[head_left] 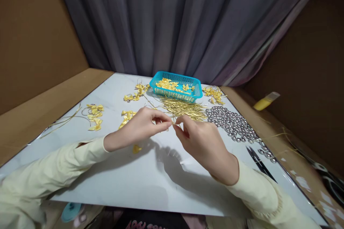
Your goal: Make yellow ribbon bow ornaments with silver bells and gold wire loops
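My left hand (146,123) and my right hand (201,139) meet above the middle of the white board, fingertips almost touching. Both are closed in a pinch on a thin gold wire (173,119), of which only a short bit shows between the fingers. Just behind them lies a loose pile of gold wires (185,109). Yellow ribbon bows (127,116) sit partly hidden behind my left hand, and one yellow piece (137,149) rests alone below it. To the right of my right hand spreads a heap of shiny silver beads (231,123).
A blue basket (199,94) with yellow bows stands at the back. More bow clusters lie at left (95,116) and right (214,94). Black snips (259,162) are near my right forearm. A yellow tube (266,102) and scissors (331,182) lie beyond the right edge.
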`<state>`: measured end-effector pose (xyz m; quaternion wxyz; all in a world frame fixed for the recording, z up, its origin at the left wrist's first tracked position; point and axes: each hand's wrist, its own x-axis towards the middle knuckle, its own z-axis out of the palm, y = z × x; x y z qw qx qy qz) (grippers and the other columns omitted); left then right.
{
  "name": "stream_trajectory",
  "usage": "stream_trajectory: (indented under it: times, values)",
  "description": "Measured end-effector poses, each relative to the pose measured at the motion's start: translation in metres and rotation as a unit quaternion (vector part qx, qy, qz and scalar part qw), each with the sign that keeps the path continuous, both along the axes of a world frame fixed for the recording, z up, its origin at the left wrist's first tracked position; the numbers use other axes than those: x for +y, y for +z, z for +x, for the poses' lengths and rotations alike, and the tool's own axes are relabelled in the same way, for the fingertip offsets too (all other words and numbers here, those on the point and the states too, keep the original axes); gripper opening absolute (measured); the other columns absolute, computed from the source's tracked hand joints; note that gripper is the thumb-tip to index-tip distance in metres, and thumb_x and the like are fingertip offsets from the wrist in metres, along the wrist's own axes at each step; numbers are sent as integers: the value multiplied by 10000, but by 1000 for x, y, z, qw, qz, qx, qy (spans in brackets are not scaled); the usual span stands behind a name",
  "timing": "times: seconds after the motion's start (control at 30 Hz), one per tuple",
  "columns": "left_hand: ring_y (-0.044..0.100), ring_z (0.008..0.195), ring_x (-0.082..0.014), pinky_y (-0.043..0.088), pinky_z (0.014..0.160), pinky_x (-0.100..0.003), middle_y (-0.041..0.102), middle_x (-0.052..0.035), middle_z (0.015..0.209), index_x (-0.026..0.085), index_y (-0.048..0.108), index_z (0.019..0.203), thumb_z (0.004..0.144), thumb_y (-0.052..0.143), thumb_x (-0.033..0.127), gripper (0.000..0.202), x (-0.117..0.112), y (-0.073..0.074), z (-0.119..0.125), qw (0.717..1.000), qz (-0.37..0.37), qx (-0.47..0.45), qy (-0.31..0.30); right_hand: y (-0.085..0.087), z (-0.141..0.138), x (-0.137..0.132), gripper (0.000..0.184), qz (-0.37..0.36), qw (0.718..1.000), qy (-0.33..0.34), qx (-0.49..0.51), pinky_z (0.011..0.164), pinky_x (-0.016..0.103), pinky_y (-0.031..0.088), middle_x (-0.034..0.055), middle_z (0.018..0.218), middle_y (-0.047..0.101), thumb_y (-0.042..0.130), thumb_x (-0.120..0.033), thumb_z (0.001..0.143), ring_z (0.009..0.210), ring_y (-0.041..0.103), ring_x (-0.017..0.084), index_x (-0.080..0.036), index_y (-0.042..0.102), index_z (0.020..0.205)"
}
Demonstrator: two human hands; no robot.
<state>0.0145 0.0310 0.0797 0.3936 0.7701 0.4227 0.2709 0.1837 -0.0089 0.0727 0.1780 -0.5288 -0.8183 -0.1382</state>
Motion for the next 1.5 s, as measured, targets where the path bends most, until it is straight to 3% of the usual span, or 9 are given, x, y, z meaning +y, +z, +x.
stream_trajectory:
  times: [0.23, 0.4, 0.97, 1.5]
  values:
    - [537, 639, -112, 384, 541, -198, 686, -12, 735, 169, 716, 816, 784, 597, 298, 179, 2, 3, -1, 998, -53, -22, 8, -6, 1, 0, 165, 87, 995, 18, 40, 406, 229, 156, -10, 422, 597, 518, -196, 828, 334, 530, 134, -141, 645, 738]
    - [525, 608, -109, 368, 511, -202, 681, -13, 724, 174, 718, 813, 775, 608, 334, 198, 0, 3, -2, 997, -70, -25, 15, -7, 1, 1, 174, 98, 994, 8, 46, 405, 227, 163, -11, 412, 581, 519, -231, 828, 328, 515, 128, -137, 654, 770]
    - [550, 618, -115, 403, 531, -201, 691, -17, 726, 162, 722, 804, 785, 593, 267, 167, 0, 5, -2, 999, -38, -13, -2, -2, 1, 3, 171, 10, 998, 3, 67, 423, 218, 222, 1, 440, 573, 531, -225, 820, 362, 493, 129, -119, 665, 826]
    - [571, 637, -113, 423, 536, -187, 702, -24, 779, 151, 716, 820, 772, 568, 177, 158, 1, -5, -1, 998, 57, 6, -26, 5, 1, 2, 219, -107, 994, -7, 21, 464, 228, 238, 36, 511, 629, 480, -199, 850, 448, 545, 149, -143, 687, 897]
